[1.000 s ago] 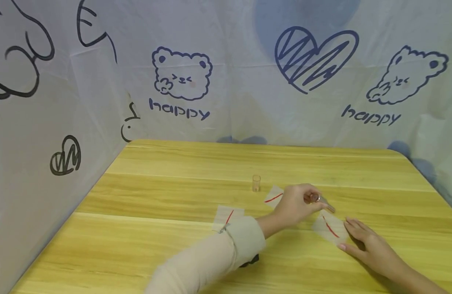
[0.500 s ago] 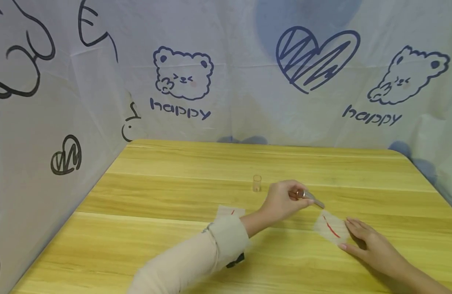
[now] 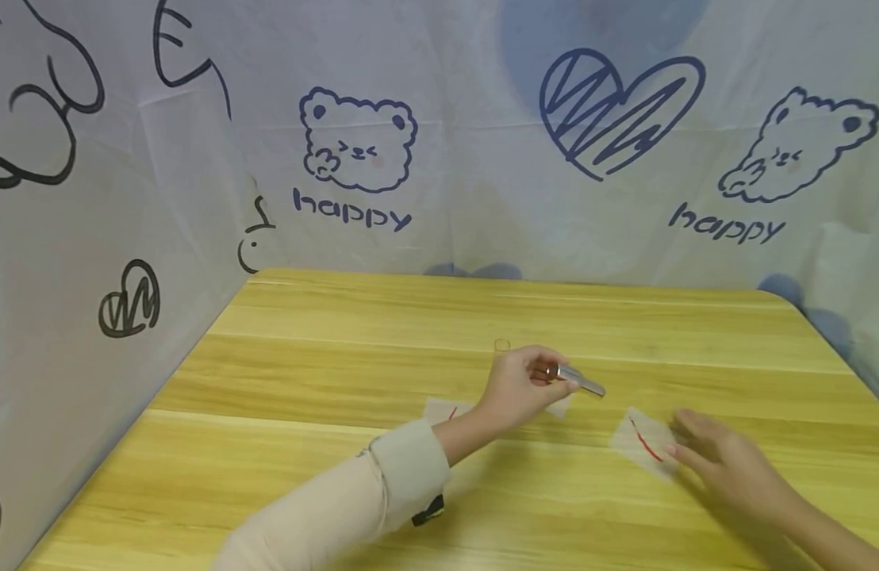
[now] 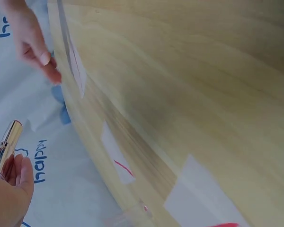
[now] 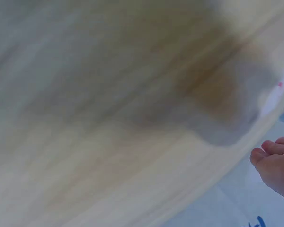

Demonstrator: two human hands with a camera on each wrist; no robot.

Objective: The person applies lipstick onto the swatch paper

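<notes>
My left hand (image 3: 518, 388) holds a shiny metallic lipstick tube (image 3: 581, 381) above the table, its narrow end pointing right and slightly down. The left wrist view shows the tube (image 4: 8, 146) pinched in the fingers. My right hand (image 3: 742, 472) is beside a white paper square (image 3: 646, 452) with a red stroke; the thumb tip overlaps its edge, and contact cannot be told. Its fingers are loosely bent around nothing. A second paper (image 3: 559, 408) lies partly hidden behind the left hand; its red stroke shows in the left wrist view. A third (image 3: 439, 408) sits behind the left forearm.
A small clear cap (image 3: 502, 346) stands upright behind the left hand, mostly hidden in the head view. The wooden table (image 3: 304, 381) backs onto a cloth wall (image 3: 475, 198) with drawn bears and hearts. A dark band (image 3: 428, 511) is on the left wrist.
My left hand has moved left with the lipstick, away from the right-hand paper, and now covers most of the cap. The right hand has shifted slightly right, off most of the paper's edge.
</notes>
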